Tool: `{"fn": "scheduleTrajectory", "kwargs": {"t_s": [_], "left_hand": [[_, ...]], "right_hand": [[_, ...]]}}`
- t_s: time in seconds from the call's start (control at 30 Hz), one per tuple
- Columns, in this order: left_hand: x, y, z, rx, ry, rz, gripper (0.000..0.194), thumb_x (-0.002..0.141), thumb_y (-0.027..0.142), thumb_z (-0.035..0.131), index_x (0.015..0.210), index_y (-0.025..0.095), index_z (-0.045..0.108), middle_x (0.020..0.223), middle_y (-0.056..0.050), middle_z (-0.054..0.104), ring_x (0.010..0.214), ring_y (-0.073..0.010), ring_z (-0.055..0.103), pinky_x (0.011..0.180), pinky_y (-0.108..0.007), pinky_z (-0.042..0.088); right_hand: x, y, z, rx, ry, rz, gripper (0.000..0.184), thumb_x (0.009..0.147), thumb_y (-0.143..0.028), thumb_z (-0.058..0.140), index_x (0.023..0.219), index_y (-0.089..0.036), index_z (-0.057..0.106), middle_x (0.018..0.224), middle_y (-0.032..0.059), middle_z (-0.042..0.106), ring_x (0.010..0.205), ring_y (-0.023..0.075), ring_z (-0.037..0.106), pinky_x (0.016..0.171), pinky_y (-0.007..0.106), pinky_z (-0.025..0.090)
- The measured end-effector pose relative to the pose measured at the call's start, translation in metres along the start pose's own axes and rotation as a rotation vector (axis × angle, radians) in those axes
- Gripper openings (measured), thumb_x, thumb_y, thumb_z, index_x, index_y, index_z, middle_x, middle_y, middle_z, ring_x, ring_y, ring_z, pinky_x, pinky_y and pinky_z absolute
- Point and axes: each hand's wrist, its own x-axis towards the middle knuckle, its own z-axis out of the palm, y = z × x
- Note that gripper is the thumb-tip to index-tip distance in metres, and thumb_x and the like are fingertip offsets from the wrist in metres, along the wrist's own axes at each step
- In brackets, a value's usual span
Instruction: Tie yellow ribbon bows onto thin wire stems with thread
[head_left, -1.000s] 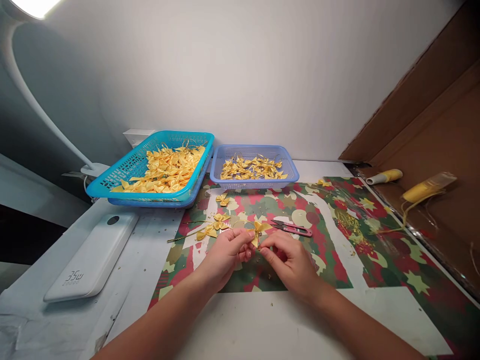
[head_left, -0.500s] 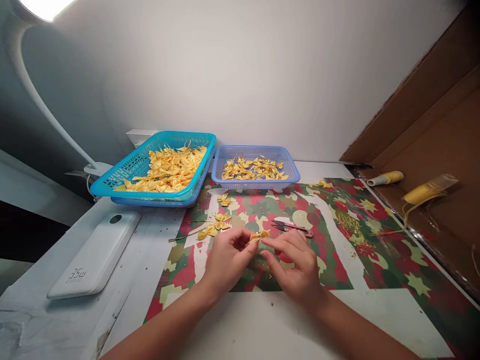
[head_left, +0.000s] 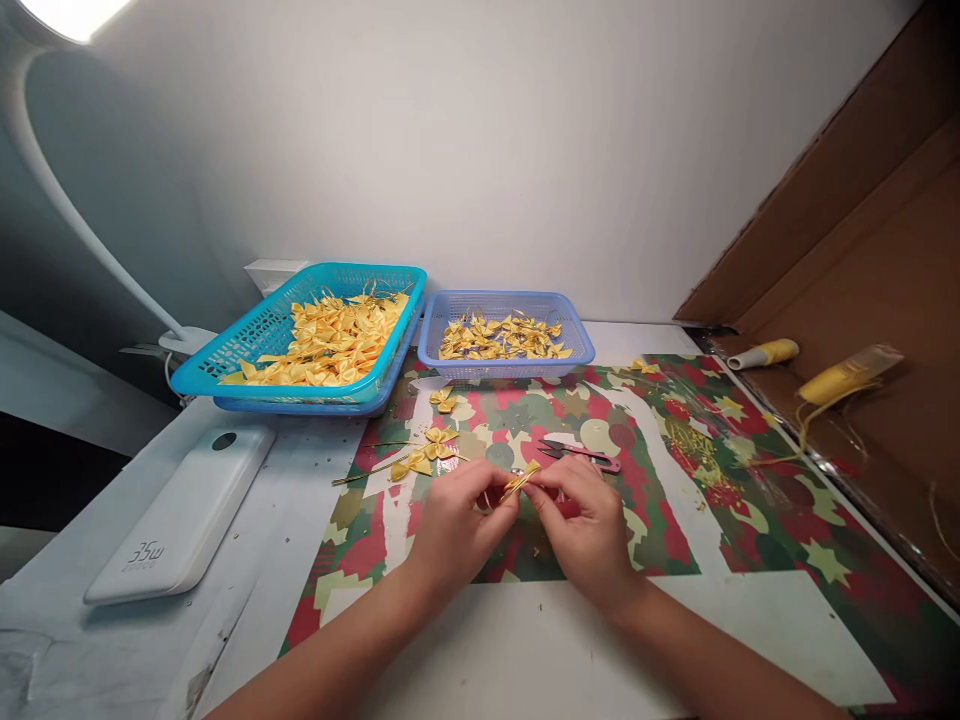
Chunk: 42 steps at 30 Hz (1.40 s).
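Between my hands is a small yellow ribbon bow (head_left: 521, 481) with a gold tie. My left hand (head_left: 465, 520) pinches it between thumb and fingers from the left. From the right, my right hand (head_left: 586, 520) grips its other side, thumb and forefinger pressed together; the fine detail at the fingertips is too small to make out. Just behind my right hand lie pink-handled thread snips (head_left: 600, 460). More bows lie to the left on the patterned paper: one bow (head_left: 442, 400) farther back, and two bows (head_left: 411, 465) with gold stems nearer my left hand.
A turquoise basket (head_left: 196, 372) heaped with yellow bows stands at the back left, beside a lilac basket (head_left: 506, 367) holding more. A white power bank (head_left: 180, 515) lies at left under a lamp (head_left: 82, 220). Yellow spools (head_left: 840, 375) and cardboard (head_left: 885, 220) are at right.
My right hand's fingers have closed in on the bow, which has been turned more upright. The whole view has shifted slightly; the baskets and snips stay in place.
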Motion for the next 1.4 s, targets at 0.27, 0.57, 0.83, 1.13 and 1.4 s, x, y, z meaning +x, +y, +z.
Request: {"fn": "scheduleTrajectory", "kwargs": {"t_s": [0.27, 0.57, 0.83, 1.13, 1.4], "left_hand": [[0.008, -0.011, -0.001, -0.296, -0.162, -0.371, 0.024, 0.076, 0.036, 0.060, 0.062, 0.017, 0.055, 0.054, 0.002, 0.052, 0.050, -0.0109, 0.045, 0.047, -0.021, 0.032], [0.016, -0.006, -0.004, -0.370, -0.266, -0.511, 0.028, 0.071, 0.039, 0.062, 0.058, 0.015, 0.053, 0.053, 0.002, 0.054, 0.049, -0.0084, 0.045, 0.047, -0.019, 0.033], [0.017, -0.009, -0.002, -0.265, -0.330, -0.577, 0.024, 0.069, 0.036, 0.060, 0.058, 0.017, 0.050, 0.053, 0.002, 0.052, 0.046, -0.0075, 0.044, 0.039, -0.016, 0.030], [0.020, -0.010, -0.005, -0.213, -0.386, -0.629, 0.022, 0.068, 0.033, 0.061, 0.056, 0.017, 0.050, 0.048, 0.003, 0.051, 0.046, -0.0090, 0.048, 0.039, -0.016, 0.032], [0.022, -0.014, -0.014, -0.250, -0.536, -0.633, 0.026, 0.072, 0.037, 0.061, 0.056, 0.016, 0.054, 0.043, 0.003, 0.053, 0.040, -0.0080, 0.047, 0.041, -0.018, 0.034]], "right_hand": [[0.007, -0.001, -0.029, 0.169, 0.163, -0.201, 0.021, 0.086, -0.008, 0.055, 0.088, -0.026, 0.064, 0.074, 0.0008, 0.059, 0.072, 0.0161, 0.054, 0.062, 0.030, 0.044], [0.005, -0.002, -0.023, 0.636, -0.067, 0.296, 0.015, 0.096, -0.033, 0.047, 0.087, -0.022, 0.054, 0.073, 0.0004, 0.065, 0.052, 0.0109, 0.059, 0.051, 0.025, 0.047], [0.019, 0.003, -0.036, 0.831, 0.080, 0.281, 0.013, 0.097, -0.032, 0.046, 0.088, -0.025, 0.051, 0.064, -0.0049, 0.048, 0.054, 0.0076, 0.046, 0.049, 0.019, 0.039], [0.022, 0.002, -0.038, 0.798, 0.186, 0.210, 0.012, 0.097, -0.028, 0.047, 0.087, -0.025, 0.052, 0.065, -0.0048, 0.049, 0.056, 0.0088, 0.047, 0.053, 0.023, 0.038], [0.023, 0.005, -0.036, 0.924, 0.071, 0.271, 0.005, 0.095, -0.027, 0.051, 0.091, -0.026, 0.054, 0.071, -0.0040, 0.056, 0.060, 0.0086, 0.053, 0.058, 0.022, 0.046]]}}
